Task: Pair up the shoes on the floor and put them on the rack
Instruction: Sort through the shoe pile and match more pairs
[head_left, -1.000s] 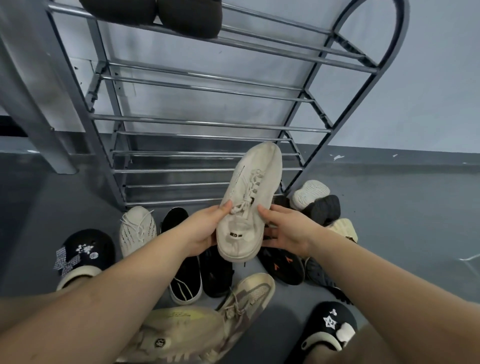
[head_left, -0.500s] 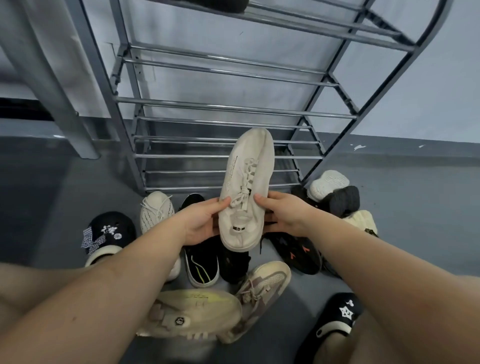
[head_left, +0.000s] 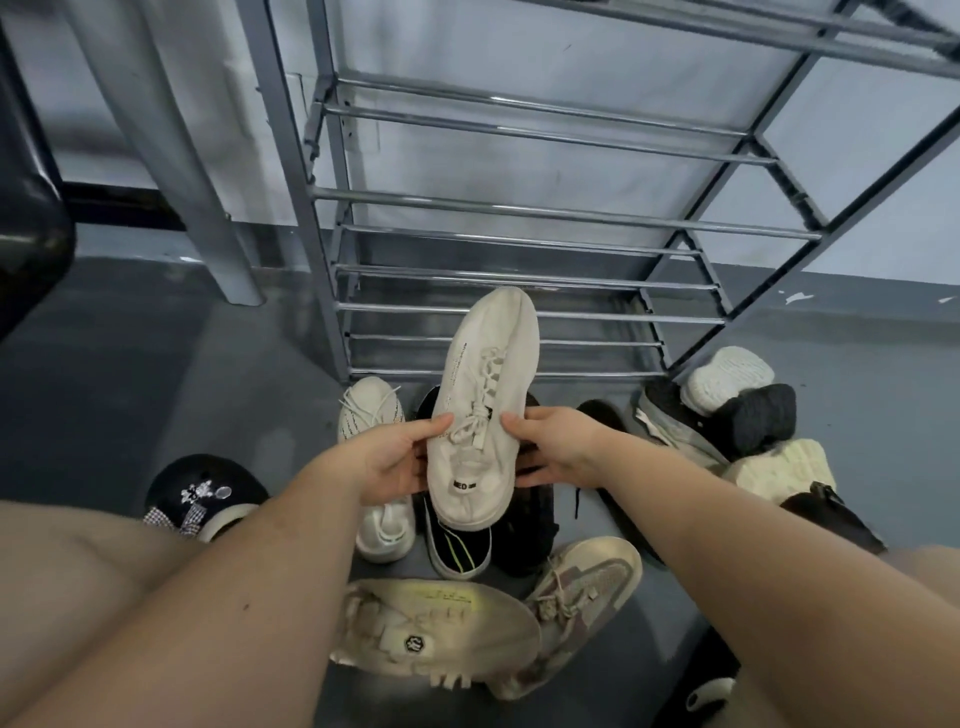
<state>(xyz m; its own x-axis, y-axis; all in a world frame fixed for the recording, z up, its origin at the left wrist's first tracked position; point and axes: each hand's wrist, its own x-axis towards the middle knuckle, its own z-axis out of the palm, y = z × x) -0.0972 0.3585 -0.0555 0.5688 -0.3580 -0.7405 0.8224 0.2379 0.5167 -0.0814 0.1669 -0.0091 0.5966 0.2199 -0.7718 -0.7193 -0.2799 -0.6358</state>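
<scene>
A white laced shoe (head_left: 480, 415) is held in the air by both hands, toe pointing at the rack (head_left: 519, 208), just above the shoes on the floor. The left hand (head_left: 395, 462) grips its left side with the thumb over the upper near the laces; the right hand (head_left: 556, 447) grips the right side the same way, fingers curled beneath. Its likely partner, a second white laced shoe (head_left: 371, 415), lies on the floor just beside the rack's front left leg, partly hidden under the left hand.

The rack's shelves are made of thin bars with open gaps, so a shoe set down crooked could be tipped between them or slid off the front edge. A mismatch could also be made: a cream trainer (head_left: 436, 629) and another pale shoe (head_left: 587, 587) lie close by. The loose laces might be snagged on a bar.
</scene>
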